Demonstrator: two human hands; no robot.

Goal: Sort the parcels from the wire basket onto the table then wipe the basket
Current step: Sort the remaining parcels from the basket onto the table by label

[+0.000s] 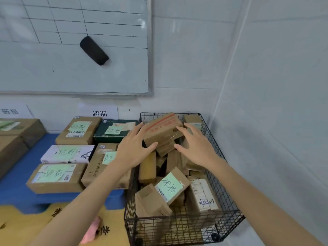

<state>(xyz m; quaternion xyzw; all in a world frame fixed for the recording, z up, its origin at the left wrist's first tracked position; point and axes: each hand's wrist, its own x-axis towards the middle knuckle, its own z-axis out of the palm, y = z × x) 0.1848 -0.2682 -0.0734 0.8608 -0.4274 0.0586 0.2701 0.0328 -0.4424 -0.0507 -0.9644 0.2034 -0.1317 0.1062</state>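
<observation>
At the far left, two plain brown boxes sit on the blue counter, cut off by the frame edge. To their right, five labelled parcels with green notes lie in a tight block, filling the counter up to the basket. A bare blue strip runs between the two groups. On the wall above hangs a whiteboard with one black eraser stuck to it. Near the bottom edge, a pink cloth lies on a yellow mat.

The left hand reaches over the nearest parcel, with spread fingers flat against the left side of a tilted box. That box sits on top of the pile at the far end of the wire basket. The right hand is on the opposite side, with fingers spread too.

The basket stands in the corner, with the wall close on its right and the counter touching its left. The brown parcels inside are jumbled, so I cannot count them. One noted parcel carries a green note.
</observation>
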